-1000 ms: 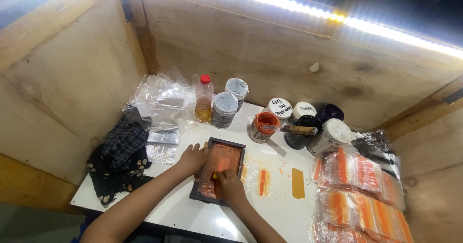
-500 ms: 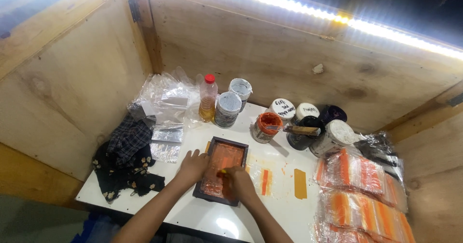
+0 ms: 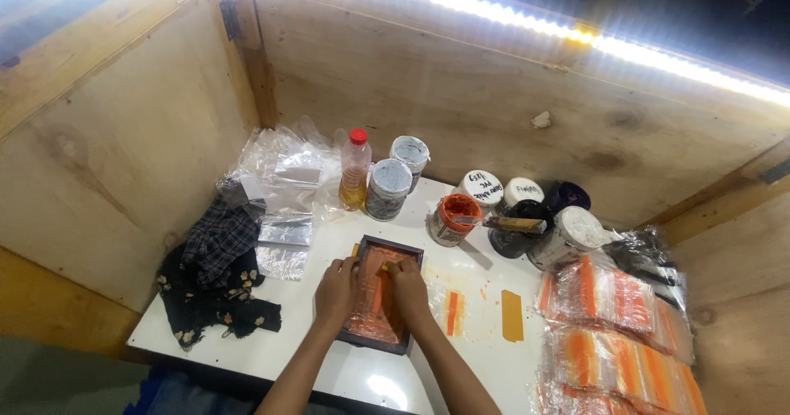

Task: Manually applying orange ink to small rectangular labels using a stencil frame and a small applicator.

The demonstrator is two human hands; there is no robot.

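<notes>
An orange pass is under way: the dark screen frame [image 3: 380, 304] is steadied by the flat, spread left hand [image 3: 337, 290], while the right hand [image 3: 409, 290] is clamped on a squeegee [image 3: 382, 268] (barely visible); an even pull seems called for next

I see my left hand [image 3: 336, 290] and right hand [image 3: 409, 289] pressing on the dark-framed orange screen [image 3: 379, 305]. Beyond the frame stands an open orange paint tub [image 3: 451, 219]; left of it, dark cloths [image 3: 216, 277].

Both forearms extended forward — left hand [image 3: 336, 290] flat, palm down; right hand [image 3: 408, 287] with fingers curled.
</notes>
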